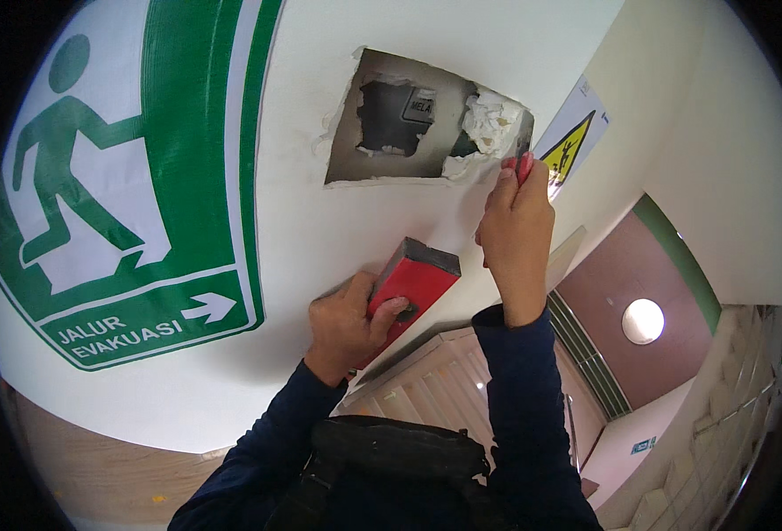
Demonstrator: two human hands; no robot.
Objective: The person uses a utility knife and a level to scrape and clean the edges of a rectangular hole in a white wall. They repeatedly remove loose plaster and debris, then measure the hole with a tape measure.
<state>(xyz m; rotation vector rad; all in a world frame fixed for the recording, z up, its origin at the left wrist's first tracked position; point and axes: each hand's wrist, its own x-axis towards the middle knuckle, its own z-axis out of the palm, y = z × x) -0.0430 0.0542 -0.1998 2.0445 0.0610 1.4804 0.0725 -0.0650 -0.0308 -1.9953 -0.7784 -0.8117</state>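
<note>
My right hand [516,234] grips a red-handled tool with a flat metal blade [524,140] at the right edge of a square cutout [382,159] in the white wall. Ragged white filler or board [488,124] lines that side of the opening, and a dark broken hole shows inside it. Below the opening, my left hand [347,327] holds a red, grey-ended bar-shaped tool [417,279], angled up toward the cutout, with fingers and thumb round it.
A large green and white evacuation sign [126,212] fills the left of the wall. A yellow warning sign [572,137] is right of the cutout. A black bag [391,451] hangs on my body. Beyond are wooden flooring [99,425], stair-like panels, railings and a round light [643,320].
</note>
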